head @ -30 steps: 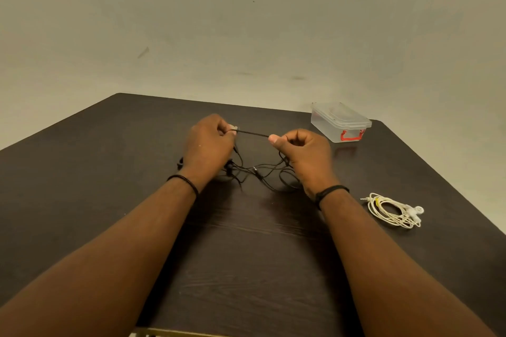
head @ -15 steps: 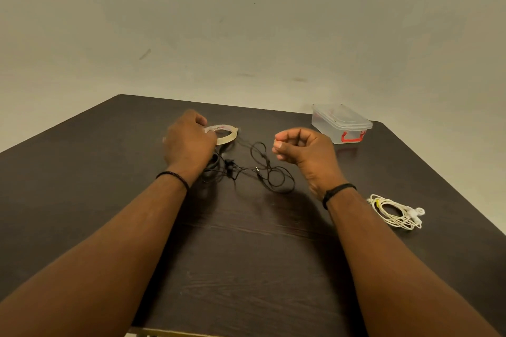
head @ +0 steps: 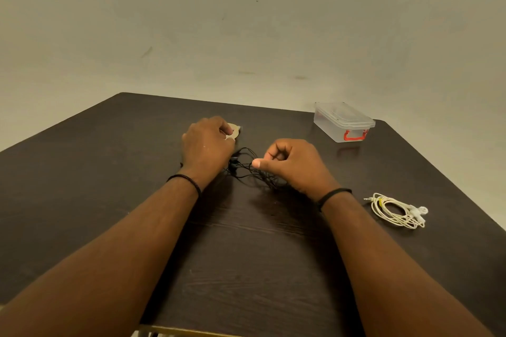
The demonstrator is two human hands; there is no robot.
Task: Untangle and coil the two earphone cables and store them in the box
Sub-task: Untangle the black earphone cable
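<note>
**Black cable slack again; left hand on tape roll**

Left hand [head: 208,145]: fingers curled over a small tape roll [head: 235,131] at the far side of the tangle, holding it. A second ago this hand pinched one end of a taut black strand; that strand is now released. Right hand [head: 290,163]: fingers curled, thumb and forefinger pinching a strand of the black earphone cable [head: 245,169], which lies loose on the table [head: 109,172] between the two hands. The right hand was lifted clear half a second ago and is now back down on the cable.

Judgement: black cable not yet coiled; tape probably meant for binding it.

White earphone cable [head: 394,210] sits coiled by the right forearm, well apart from the hands. Box [head: 343,122] stands at the far right corner, lid on, nothing stored yet.
</note>
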